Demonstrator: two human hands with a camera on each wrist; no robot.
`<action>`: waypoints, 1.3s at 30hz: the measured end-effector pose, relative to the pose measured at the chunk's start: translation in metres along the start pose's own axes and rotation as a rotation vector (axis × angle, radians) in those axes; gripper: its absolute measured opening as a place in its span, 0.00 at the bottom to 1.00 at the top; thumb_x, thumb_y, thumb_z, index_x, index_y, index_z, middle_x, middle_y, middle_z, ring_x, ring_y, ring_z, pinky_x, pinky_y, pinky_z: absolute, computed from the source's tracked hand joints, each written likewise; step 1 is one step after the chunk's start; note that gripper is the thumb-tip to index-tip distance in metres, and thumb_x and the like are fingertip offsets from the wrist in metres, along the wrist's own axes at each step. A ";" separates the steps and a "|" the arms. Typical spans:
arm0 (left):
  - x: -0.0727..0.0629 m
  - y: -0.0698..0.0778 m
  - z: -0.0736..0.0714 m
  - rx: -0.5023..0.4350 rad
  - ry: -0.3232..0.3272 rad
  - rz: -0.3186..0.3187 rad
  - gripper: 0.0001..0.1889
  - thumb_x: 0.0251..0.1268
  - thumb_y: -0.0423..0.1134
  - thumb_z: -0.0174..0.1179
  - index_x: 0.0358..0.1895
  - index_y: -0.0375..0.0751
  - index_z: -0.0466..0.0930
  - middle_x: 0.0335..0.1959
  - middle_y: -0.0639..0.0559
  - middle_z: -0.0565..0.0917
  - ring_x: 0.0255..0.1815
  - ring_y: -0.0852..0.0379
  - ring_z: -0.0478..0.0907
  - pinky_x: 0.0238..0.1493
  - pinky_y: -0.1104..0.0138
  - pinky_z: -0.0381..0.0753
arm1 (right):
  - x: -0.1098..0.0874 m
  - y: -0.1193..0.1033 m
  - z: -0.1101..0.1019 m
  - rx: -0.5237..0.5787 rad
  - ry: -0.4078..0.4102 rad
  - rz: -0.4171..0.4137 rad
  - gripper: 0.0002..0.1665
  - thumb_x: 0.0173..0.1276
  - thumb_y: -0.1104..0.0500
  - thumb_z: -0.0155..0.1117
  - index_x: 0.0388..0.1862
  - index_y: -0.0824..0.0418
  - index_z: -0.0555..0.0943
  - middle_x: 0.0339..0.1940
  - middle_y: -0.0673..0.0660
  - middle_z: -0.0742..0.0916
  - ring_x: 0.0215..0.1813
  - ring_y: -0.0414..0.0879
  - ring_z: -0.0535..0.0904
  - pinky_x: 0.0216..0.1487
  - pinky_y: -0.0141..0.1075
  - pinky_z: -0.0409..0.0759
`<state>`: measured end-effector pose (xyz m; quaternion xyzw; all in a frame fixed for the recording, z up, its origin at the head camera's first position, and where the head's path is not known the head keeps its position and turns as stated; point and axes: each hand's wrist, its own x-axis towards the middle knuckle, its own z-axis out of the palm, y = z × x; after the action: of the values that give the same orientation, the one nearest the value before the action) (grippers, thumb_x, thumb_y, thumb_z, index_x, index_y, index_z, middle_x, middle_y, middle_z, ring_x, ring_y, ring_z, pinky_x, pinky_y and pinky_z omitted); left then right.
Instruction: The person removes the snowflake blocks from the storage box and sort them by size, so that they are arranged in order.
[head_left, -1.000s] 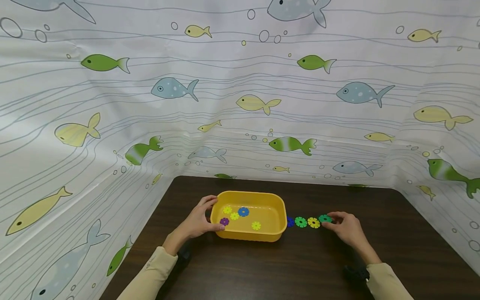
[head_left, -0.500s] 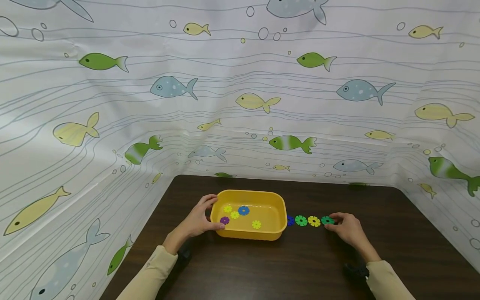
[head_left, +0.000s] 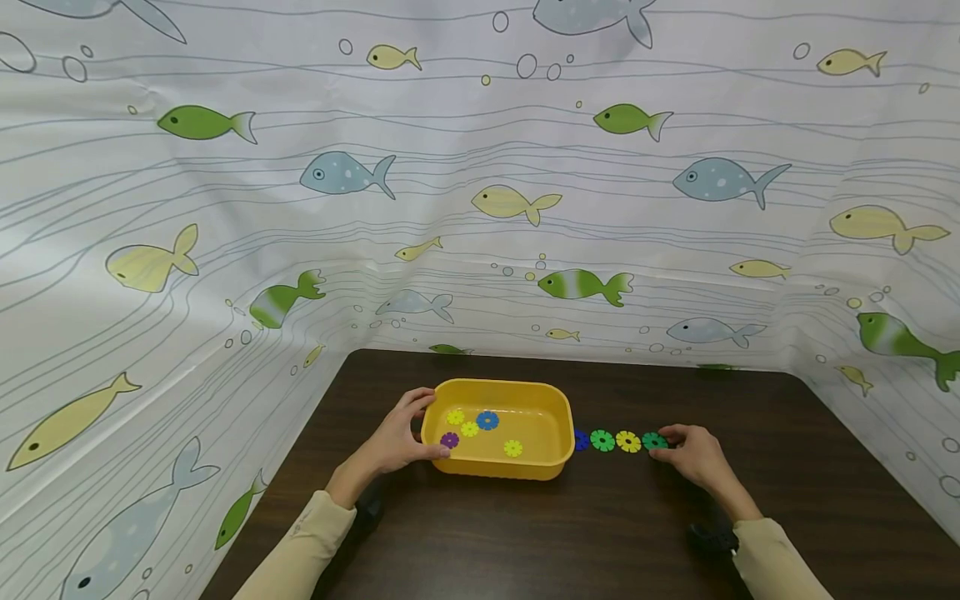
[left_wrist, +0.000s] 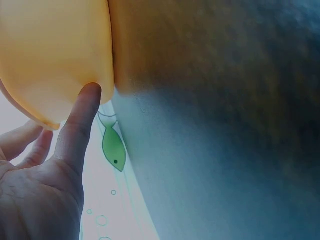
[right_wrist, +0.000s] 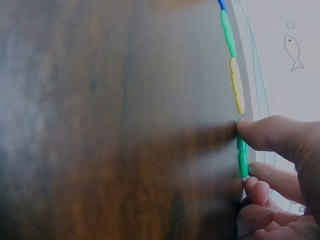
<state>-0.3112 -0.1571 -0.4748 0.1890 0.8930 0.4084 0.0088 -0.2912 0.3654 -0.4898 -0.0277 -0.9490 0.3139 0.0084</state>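
My left hand [head_left: 397, 435] grips the left end of a yellow plastic basin [head_left: 495, 471]. In the left wrist view its thumb [left_wrist: 80, 125] lies against the basin's wall, and other fingers are at the rim. My right hand [head_left: 699, 457] holds a dark green flower-shaped disc [head_left: 654, 442] between thumb and fingertips, flat on the table. To its left, in a row, lie a yellow disc [head_left: 628, 442], a lighter green disc [head_left: 602, 441] and a blue disc [head_left: 581, 440], the last partly hidden by the basin. The right wrist view shows the held green disc [right_wrist: 243, 157] edge-on, apart from the yellow one.
Inside the basin are a blue disc [head_left: 487, 420], a purple disc [head_left: 449, 440] and several lime-yellow discs [head_left: 513, 448]. The dark wooden table [head_left: 510, 542] is bounded at the back and sides by a white fish-print sheet [head_left: 480, 250].
My right hand has shifted the dark green disc slightly right and down into line with the other discs. My left hand has stayed on the basin.
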 end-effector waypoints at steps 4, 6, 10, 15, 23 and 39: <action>0.000 -0.001 0.000 -0.001 0.005 -0.001 0.50 0.59 0.50 0.82 0.80 0.31 0.68 0.85 0.36 0.63 0.73 0.35 0.75 0.67 0.50 0.90 | 0.000 -0.001 -0.001 -0.006 -0.008 -0.004 0.35 0.71 0.53 0.77 0.67 0.77 0.80 0.60 0.78 0.86 0.55 0.66 0.85 0.52 0.57 0.89; 0.000 -0.001 0.000 0.002 0.004 0.001 0.50 0.59 0.50 0.82 0.80 0.31 0.68 0.85 0.36 0.62 0.73 0.35 0.75 0.68 0.50 0.90 | -0.001 -0.002 -0.001 -0.005 -0.004 -0.002 0.37 0.72 0.52 0.77 0.68 0.77 0.79 0.61 0.78 0.86 0.56 0.67 0.85 0.54 0.59 0.88; 0.000 -0.001 0.000 -0.006 0.004 -0.005 0.50 0.59 0.50 0.82 0.80 0.32 0.68 0.85 0.37 0.62 0.74 0.35 0.75 0.69 0.50 0.89 | -0.007 -0.012 -0.002 -0.001 0.034 -0.005 0.39 0.72 0.50 0.76 0.70 0.77 0.78 0.62 0.78 0.86 0.60 0.70 0.84 0.58 0.62 0.87; -0.001 0.000 -0.001 -0.020 0.009 -0.014 0.49 0.60 0.49 0.82 0.81 0.32 0.68 0.85 0.38 0.62 0.74 0.36 0.75 0.69 0.50 0.89 | -0.014 -0.037 0.001 0.008 0.100 -0.056 0.36 0.73 0.53 0.75 0.69 0.76 0.79 0.61 0.77 0.87 0.57 0.68 0.84 0.56 0.61 0.87; 0.000 -0.001 -0.002 -0.027 -0.004 0.003 0.49 0.61 0.49 0.81 0.80 0.29 0.68 0.85 0.36 0.62 0.74 0.35 0.76 0.70 0.48 0.88 | -0.019 -0.090 0.013 0.041 0.147 -0.138 0.30 0.70 0.55 0.79 0.63 0.72 0.84 0.52 0.70 0.90 0.39 0.49 0.76 0.33 0.31 0.75; 0.000 -0.001 -0.001 -0.024 0.001 -0.020 0.49 0.60 0.50 0.81 0.81 0.32 0.68 0.85 0.38 0.63 0.75 0.35 0.74 0.70 0.47 0.88 | -0.008 -0.165 0.044 0.105 0.058 -0.273 0.23 0.68 0.59 0.80 0.58 0.69 0.87 0.48 0.66 0.90 0.38 0.47 0.75 0.34 0.28 0.74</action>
<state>-0.3121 -0.1587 -0.4748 0.1799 0.8898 0.4192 0.0145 -0.2929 0.2065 -0.4269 0.0930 -0.9256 0.3582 0.0799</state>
